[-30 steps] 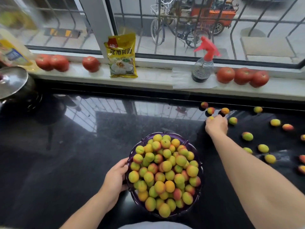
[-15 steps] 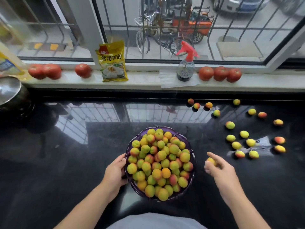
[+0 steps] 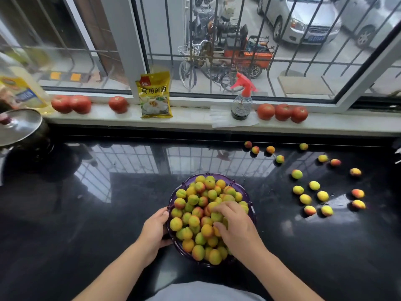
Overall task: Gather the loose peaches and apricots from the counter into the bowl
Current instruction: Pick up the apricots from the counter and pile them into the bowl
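Note:
A purple bowl (image 3: 172,197) heaped with small yellow-green and red-blushed fruit stands on the black counter (image 3: 97,224) close in front of me. My left hand (image 3: 153,232) grips the bowl's left rim. My right hand (image 3: 237,231) lies on top of the heap, with its fingers and thumb curled round one fruit (image 3: 217,216). Several loose fruits lie to the right of the bowl, a cluster (image 3: 305,199) nearer me and a row (image 3: 270,149) along the counter's back edge.
On the white window sill stand tomatoes (image 3: 282,111), more tomatoes (image 3: 71,104), a yellow packet (image 3: 155,95) and a spray bottle (image 3: 242,101). A pot with a steel lid (image 3: 19,127) sits at the far left beside an oil bottle (image 3: 21,90).
My right hand picked a fruit at the counter's back, carried it towards me and now rests on the bowl's heap. My left hand stayed on the rim.

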The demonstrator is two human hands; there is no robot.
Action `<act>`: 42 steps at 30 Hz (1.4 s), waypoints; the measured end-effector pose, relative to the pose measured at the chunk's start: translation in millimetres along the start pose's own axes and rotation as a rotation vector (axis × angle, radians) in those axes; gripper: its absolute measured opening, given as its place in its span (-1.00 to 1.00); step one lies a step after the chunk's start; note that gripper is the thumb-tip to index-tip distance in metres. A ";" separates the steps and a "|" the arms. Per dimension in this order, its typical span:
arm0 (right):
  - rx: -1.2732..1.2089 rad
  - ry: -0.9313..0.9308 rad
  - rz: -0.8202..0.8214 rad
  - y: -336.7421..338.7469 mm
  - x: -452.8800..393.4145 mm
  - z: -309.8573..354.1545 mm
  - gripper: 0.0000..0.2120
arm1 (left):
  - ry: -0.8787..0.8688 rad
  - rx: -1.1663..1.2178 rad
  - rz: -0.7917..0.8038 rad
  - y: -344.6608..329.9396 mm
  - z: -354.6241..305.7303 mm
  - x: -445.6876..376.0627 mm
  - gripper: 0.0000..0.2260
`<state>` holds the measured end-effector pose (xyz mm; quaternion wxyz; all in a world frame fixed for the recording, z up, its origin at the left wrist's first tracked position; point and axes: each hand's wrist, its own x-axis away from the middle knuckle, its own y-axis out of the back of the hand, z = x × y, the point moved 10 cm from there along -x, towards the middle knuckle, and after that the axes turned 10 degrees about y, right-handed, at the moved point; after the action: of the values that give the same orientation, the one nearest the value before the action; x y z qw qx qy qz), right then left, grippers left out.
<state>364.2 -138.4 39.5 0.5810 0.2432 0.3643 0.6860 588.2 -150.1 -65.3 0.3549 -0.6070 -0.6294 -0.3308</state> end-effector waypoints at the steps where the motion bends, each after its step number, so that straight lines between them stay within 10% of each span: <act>1: 0.011 0.003 0.001 -2.4 -3.5 1.9 -0.66 | -0.002 0.001 0.000 -0.2 -0.1 0.5 -0.70; 18: 0.043 0.075 -0.090 -6.4 -1.1 3.3 -0.78 | -0.020 -0.014 -0.003 -0.1 -1.2 -1.2 -0.69; 25: -0.018 -0.241 -0.370 69.4 -26.7 -94.1 -0.81 | -0.035 -0.001 -0.014 0.4 -2.8 -6.1 -0.69; 31: 0.120 -0.516 -0.132 67.1 -73.3 -196.3 -0.66 | -0.042 0.018 -0.031 2.6 -5.4 -13.1 -0.69; 42: 0.552 -0.399 0.264 48.8 -218.0 -223.6 -0.49 | 0.028 -0.012 -0.030 3.3 -6.7 -9.3 -0.67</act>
<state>209.7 -402.3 -40.6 0.4596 0.5648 0.3806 0.5700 591.9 -160.6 -69.7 0.3548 -0.5950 -0.6314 -0.3485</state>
